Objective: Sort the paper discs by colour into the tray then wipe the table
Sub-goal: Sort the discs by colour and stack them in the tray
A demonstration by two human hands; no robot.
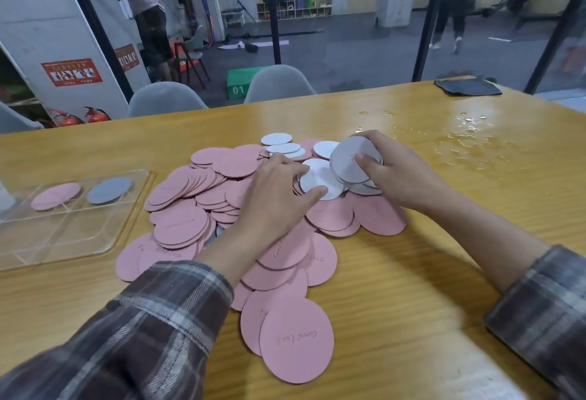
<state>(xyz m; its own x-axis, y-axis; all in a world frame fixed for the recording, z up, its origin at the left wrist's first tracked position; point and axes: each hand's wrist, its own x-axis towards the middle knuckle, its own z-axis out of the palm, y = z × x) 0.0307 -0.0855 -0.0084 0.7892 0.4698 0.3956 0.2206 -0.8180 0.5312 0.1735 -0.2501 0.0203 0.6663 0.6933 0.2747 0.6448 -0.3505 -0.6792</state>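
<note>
A big heap of pink paper discs (222, 203) covers the middle of the wooden table, with several grey-white discs (279, 142) at its far side. My right hand (396, 174) grips a small stack of grey discs (352, 161), tilted up on edge. My left hand (279, 196) lies over the heap, its thumb and fingertips touching a pale grey disc (317, 182). The clear divided tray (63, 234) sits at the left, with one pink disc (55, 196) and one grey disc (109, 190) in separate far compartments.
A dark grey cloth (467, 87) lies at the table's far right corner. Spilled water (469, 136) glistens on the table right of the heap. Two grey chairs (279, 84) stand behind the far edge, before a glass wall.
</note>
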